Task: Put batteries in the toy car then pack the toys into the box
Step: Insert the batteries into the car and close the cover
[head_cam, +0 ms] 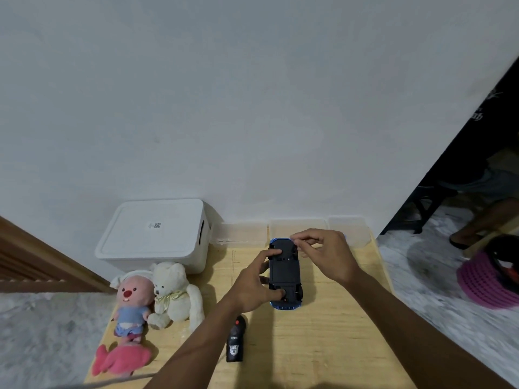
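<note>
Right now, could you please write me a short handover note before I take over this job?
Left hand grips the upturned toy car on the table.
Right hand: fingers bunched at the car's far end; what they pinch is unclear.
Box, lid on, back left; pink plush and white bear before it; remote nearer.
Done: nothing packed; batteries not visible.
Left: fit batteries, pack all toys.
</note>
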Available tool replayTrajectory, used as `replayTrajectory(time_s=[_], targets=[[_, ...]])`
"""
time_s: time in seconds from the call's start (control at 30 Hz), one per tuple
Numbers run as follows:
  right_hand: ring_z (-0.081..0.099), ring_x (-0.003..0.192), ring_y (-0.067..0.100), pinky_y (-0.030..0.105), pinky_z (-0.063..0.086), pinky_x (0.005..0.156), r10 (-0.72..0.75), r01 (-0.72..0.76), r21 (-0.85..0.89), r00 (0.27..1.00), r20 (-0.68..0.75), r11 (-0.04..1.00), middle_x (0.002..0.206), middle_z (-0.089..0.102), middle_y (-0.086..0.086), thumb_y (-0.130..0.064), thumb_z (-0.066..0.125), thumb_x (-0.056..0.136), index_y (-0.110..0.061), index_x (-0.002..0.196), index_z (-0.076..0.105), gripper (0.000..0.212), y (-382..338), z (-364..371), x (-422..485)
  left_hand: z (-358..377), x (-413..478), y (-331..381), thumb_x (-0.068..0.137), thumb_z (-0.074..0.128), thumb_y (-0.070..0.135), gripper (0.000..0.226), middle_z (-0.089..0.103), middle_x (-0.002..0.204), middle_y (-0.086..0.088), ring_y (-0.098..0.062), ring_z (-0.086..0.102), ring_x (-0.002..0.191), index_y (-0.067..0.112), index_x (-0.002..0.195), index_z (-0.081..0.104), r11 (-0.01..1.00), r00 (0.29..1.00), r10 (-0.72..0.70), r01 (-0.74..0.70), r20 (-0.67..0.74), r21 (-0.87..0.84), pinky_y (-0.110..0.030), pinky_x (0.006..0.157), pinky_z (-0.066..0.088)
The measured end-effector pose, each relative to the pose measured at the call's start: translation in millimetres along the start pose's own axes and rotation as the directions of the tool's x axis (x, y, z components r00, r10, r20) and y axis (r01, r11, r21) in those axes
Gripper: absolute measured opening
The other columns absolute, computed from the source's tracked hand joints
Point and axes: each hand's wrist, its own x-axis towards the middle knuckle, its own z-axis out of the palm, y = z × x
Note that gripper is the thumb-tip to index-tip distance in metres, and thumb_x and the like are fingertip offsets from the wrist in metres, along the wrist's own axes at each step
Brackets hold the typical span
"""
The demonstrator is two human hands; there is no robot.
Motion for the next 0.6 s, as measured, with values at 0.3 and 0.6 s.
replayTrajectory(time_s=[0.3, 0.6], targets=[[0.074, 0.075, 0.014, 0.038, 0.063, 0.073, 0.004, -0.005, 0.049, 1.0, 0.012, 0.999, 0.087, 0.076, -0.007, -0.016, 0.081, 0.084, -0.02, 0.088, 0.08, 0.006, -0.3, 1.0, -0.3, 3.3, -1.5, -0.1, 0.076, 0.083, 0.003, 0.084, 0.059, 0.137, 0.004, -0.014, 0.065, 0.105, 0.047, 0.139, 0.049, 1.0, 1.0, 0.018, -0.018, -0.002, 0.001, -0.027, 0.081, 0.058], [0.071, 0.078, 0.004, 0.021, 0.058, 0.067, 0.007, -0.008, -0.062, 1.0, -0.019, 0.998, 0.083, 0.075, -0.013, -0.021, 0.081, 0.084, -0.024, 0.083, 0.076, 0.006, 0.6, -3.4, -4.1, 1.9, -3.3, -0.2, 0.075, 0.084, 0.003, 0.086, 0.06, 0.138, 0.004, -0.014, 0.069, 0.098, 0.048, 0.14, 0.049, 1.0, 1.0, 0.009, -0.009, 0.005, -0.003, -0.026, 0.077, 0.058]])
